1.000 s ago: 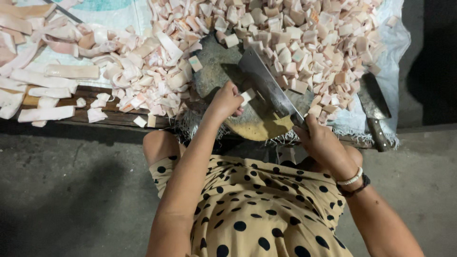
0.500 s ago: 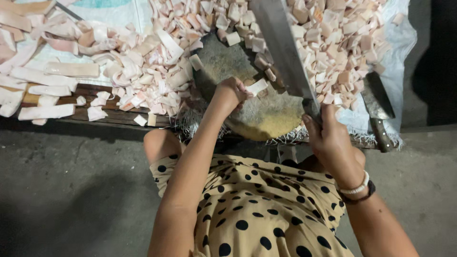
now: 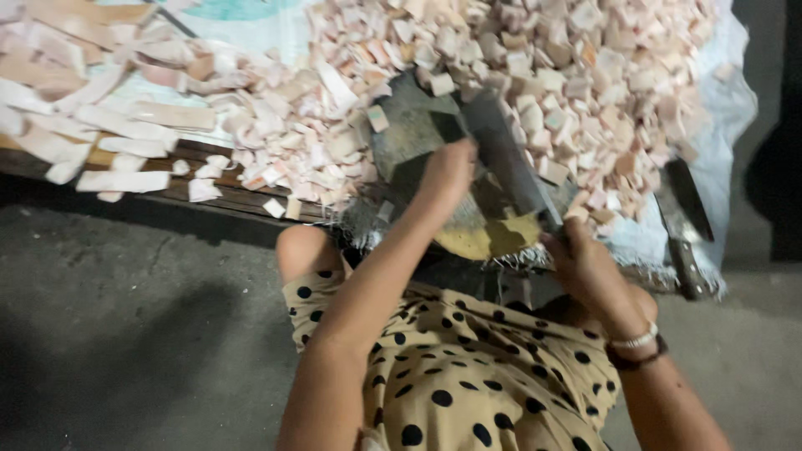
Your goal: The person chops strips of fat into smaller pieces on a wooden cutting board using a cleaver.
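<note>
— Roughly how much of the cutting looks finished?

— Most of it, judging by the heap. A wide spread of small pale-pink cubes [image 3: 585, 92] covers the cloth sheet [image 3: 735, 125] above and to the right of the round chopping block [image 3: 468, 238], and more cut bits lie along its left rim.

— And what is left?

— A batch of long uncut strips [image 3: 125, 117] lies well to the left, some of them on the wooden planks [image 3: 225, 196] near the edge. Those look like the remaining share, and it is much smaller than the diced pile.

— What are the hands doing?

— The person's right hand [image 3: 585, 263] is wrapped shut around the handle of a broad cleaver [image 3: 510, 167], whose blade lies down across the block. The left hand [image 3: 447, 171] rests on the block just beside the blade, fingers bunched together. It seems to be pressing on a piece there, but the frame is blurred and the piece itself cannot be made out.

— Anything else nearby?

— A second knife [image 3: 685, 221] lies untouched on the sheet at the right, well apart from either hand. The person crouches over the block in a dotted dress [image 3: 468, 376], with a bracelet [image 3: 635, 341] on the right wrist.

— So the block itself?

— Mostly bare, its yellowish near edge showing; whatever is under the blade is small.
</note>
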